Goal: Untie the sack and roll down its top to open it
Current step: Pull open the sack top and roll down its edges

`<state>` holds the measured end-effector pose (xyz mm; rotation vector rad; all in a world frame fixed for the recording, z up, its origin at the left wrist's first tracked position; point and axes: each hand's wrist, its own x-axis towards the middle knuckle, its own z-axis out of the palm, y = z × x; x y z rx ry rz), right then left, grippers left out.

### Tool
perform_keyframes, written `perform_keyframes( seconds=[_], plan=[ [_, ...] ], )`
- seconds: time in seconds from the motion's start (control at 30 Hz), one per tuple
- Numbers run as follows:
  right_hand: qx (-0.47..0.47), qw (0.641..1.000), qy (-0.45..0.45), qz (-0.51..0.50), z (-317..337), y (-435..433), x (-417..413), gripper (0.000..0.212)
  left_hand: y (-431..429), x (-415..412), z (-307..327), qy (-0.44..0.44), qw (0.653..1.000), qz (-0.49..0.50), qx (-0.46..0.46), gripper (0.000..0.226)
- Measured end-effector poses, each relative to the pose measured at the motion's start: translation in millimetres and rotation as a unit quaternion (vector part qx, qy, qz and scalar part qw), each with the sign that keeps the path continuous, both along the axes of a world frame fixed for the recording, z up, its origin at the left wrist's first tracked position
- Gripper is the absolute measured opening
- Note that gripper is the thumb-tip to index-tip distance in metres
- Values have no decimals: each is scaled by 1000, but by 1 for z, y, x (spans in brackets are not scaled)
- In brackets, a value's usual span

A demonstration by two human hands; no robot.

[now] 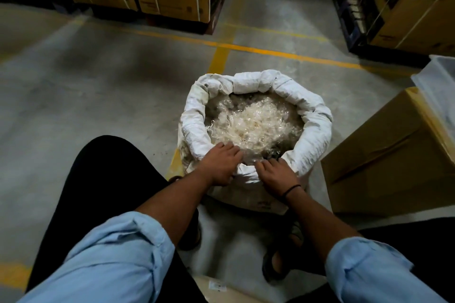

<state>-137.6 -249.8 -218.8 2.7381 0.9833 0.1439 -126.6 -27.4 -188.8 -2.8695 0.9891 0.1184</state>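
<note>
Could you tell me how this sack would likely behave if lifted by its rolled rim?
The sack looks floppy: its woven wall creases and sags. It is probably light for its size, given the fluffy shredded fill.

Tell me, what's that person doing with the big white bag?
A person is working on a white sack that stands on the floor. Its top is already open and rolled down into a thick cuff, with pale stringy shreds showing inside. The left hand and right hand are both on the near rim, fingers curled over its edge.
</note>
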Motion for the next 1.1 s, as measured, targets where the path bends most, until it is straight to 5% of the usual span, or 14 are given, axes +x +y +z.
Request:
perform_keyframes(
  seconds=[0.13, 0.3, 0.43, 0.53, 0.7, 0.83, 0.97, 1.1],
  plan=[
    [44, 996, -70, 40, -7, -8, 0, 14, -29, 6, 14, 37, 998, -15, 50, 73],
    [75, 994, -53, 55, -5, -6, 3, 21, -48, 13, 19, 223, 973, 67, 0, 84],
    [22, 993, 113, -33, 12, -4, 11, 45, -56, 0, 6, 145, 985, 86, 25, 42],
    [-34, 980, 174, -92, 19, -15, 13, 72, -51, -13, -9, 90, 994, 66, 5, 31],
    [-36, 987, 105, -115, 6, -29, 5, 32, -54, -18, -48, 20, 999, 25, 6, 46],
    [-109, 966, 189, -139, 20, -11, 19, 44, -44, -21, -52, 41, 998, 29, 26, 107],
    [-105, 921, 341, -156, 37, -1, 35, 97, -46, -18, -41, 56, 998, 38, 7, 104],
    [65, 943, 286, -157, 51, -3, 60, 82, -43, 1, -21, -76, 989, 72, -104, 74]
  ],
)
